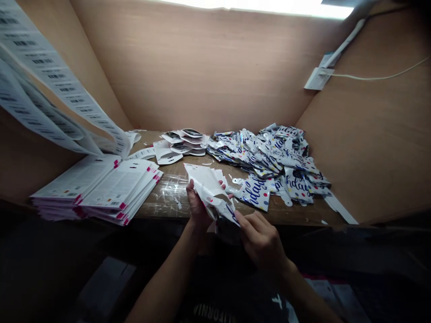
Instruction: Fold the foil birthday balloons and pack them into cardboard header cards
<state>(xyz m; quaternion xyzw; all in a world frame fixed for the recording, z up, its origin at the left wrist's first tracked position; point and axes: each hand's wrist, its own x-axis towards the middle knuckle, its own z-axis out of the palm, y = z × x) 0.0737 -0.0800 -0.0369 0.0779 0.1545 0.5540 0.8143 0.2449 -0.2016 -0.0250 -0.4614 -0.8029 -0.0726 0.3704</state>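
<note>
My left hand (198,208) and my right hand (261,240) both grip a folded white printed packet (210,190) above the front edge of the wooden bench (171,202). Its lower end is bent and partly hidden by my right fingers. Just beyond my right hand lies a large heap of white packets (269,166) printed with blue script and coloured dots. To the left of my hands sits a stack of white printed cards (114,188) with pink marks along their edges. Neither hand touches the heap or the stack.
Long barcode label sheets (50,85) hang at the upper left over the stack. A small pile of white cut cards (183,143) lies at the back of the bench, with scraps scattered around it. Tan board walls (188,67) enclose the bench, and a white cable (370,77) runs along the right wall.
</note>
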